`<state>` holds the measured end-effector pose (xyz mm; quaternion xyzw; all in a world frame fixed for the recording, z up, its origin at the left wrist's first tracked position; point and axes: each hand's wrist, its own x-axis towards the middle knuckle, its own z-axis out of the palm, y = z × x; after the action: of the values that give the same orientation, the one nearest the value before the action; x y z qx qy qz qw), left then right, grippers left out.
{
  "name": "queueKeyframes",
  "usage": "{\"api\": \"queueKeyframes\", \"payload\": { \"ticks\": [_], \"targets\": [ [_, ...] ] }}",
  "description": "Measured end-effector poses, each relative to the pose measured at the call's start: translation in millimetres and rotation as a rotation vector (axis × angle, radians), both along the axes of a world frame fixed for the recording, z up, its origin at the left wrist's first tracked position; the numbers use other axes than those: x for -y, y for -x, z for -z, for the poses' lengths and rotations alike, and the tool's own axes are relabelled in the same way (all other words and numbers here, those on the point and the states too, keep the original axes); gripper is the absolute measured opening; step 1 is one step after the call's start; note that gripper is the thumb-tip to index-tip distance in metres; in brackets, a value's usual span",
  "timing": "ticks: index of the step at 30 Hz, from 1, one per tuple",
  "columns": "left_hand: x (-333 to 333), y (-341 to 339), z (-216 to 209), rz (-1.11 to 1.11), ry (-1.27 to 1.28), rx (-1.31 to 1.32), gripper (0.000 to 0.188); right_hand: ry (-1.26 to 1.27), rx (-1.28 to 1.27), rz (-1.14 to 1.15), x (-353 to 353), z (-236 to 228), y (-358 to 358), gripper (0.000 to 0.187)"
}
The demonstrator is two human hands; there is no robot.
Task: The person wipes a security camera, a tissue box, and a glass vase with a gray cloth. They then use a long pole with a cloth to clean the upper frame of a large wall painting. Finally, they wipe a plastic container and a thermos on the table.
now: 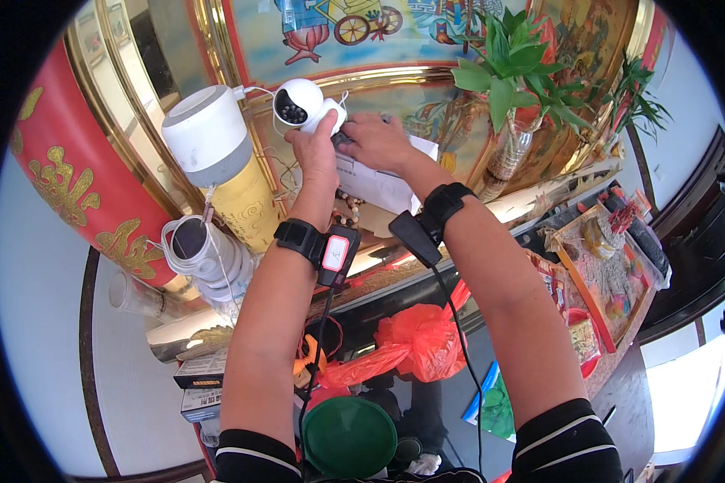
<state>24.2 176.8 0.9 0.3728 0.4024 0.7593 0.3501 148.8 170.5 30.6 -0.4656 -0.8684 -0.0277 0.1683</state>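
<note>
A white round-headed security camera (302, 105) with a black lens face stands at the top of a white box (379, 181), close to the painted panel. My left hand (318, 153) is closed on its base, the thumb side against the white body. Just to the right, my right hand (376, 143) reaches over the box with its fingers bent behind the camera's base. A small dark piece shows beside those fingertips; what they grip is mostly hidden. Thin white cables run from the camera toward a white and grey cylindrical speaker (205, 133) on a yellow canister (242, 201).
Coiled white cable (209, 253) lies left of my arm. A leafy plant in a glass vase (507, 161) stands at right, near a tray of sand-like material (600, 258). Below are a red plastic bag (423, 342), a green bowl (350, 437) and small boxes (201, 370). Black cords hang from both wristbands.
</note>
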Motion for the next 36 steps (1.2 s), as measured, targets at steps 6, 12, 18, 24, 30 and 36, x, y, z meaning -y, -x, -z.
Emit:
{"api": "queueKeyframes", "payload": {
  "ticks": [6,12,18,24,30,36],
  "targets": [
    [-3.8,1.4,3.1,0.147,-0.062,0.221,0.080,0.005,-0.079,-0.148,-4.2,8.5,6.2,0.035],
    [-14.8,5.2,10.5,0.171,-0.058,0.221,0.079,0.255,-0.762,-0.475,-4.2,13.3,-8.1,0.016],
    [-9.9,-3.1,11.2,0.089,-0.101,0.218,0.080,0.106,-1.360,-0.007,-3.6,6.6,-25.8,0.018],
    [-12.1,-11.6,24.2,0.014,-0.063,0.118,0.082,-0.080,-0.105,0.254,-6.9,5.5,-24.6,0.039],
    [-19.0,-13.8,29.6,-0.143,0.018,-0.135,0.083,0.090,-0.087,0.225,-13.2,-5.8,-29.3,0.043],
    [-23.0,-11.6,35.1,-0.191,0.004,-0.274,0.083,0.038,-0.318,0.564,-9.1,-1.7,-23.0,0.041]
  ]
}}
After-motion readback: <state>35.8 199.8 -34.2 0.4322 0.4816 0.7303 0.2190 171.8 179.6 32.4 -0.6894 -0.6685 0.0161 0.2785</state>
